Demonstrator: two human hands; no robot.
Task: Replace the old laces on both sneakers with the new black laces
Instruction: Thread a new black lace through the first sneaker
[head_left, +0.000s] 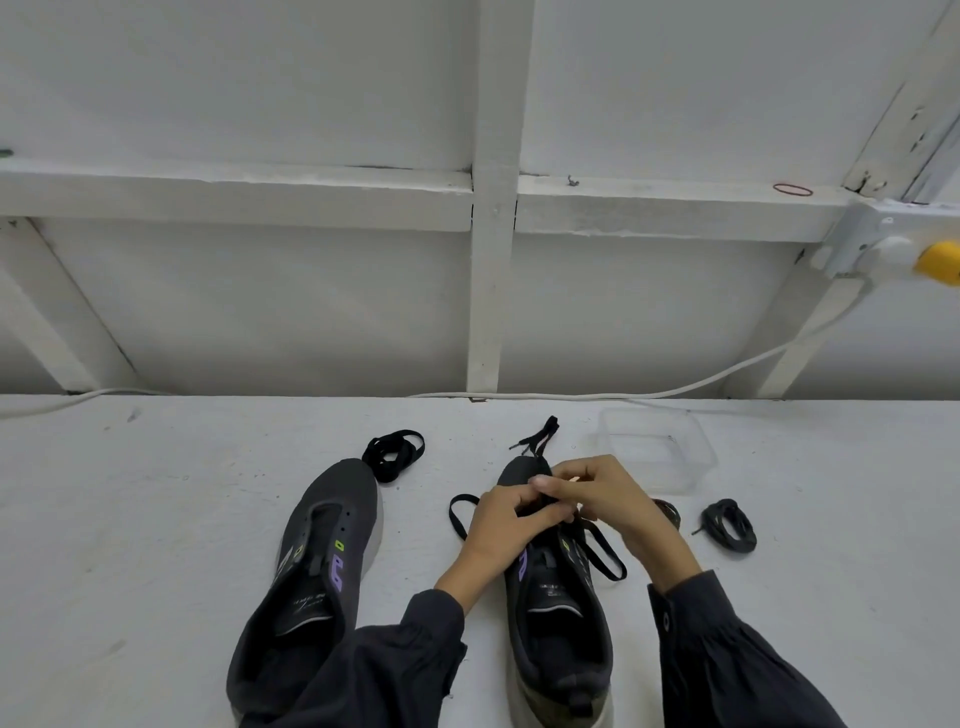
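Note:
Two dark grey sneakers stand on the white table, toes away from me. The left sneaker (317, 566) has bare eyelets and no lace. Over the forefoot of the right sneaker (558, 623), my left hand (506, 530) and my right hand (602, 499) both pinch a black lace (602, 553). Loops of that lace trail out on both sides of the shoe, and one end lies past the toe. A coiled black lace (393, 454) sits beyond the left sneaker. Another coiled lace (729, 526) lies to the right. The eyelets under my fingers are hidden.
A clear plastic box (657, 449) stands behind my right hand. A white cable (675, 389) runs along the table's back edge to a wall socket with a yellow plug (937, 262). A white framed wall rises right behind the table.

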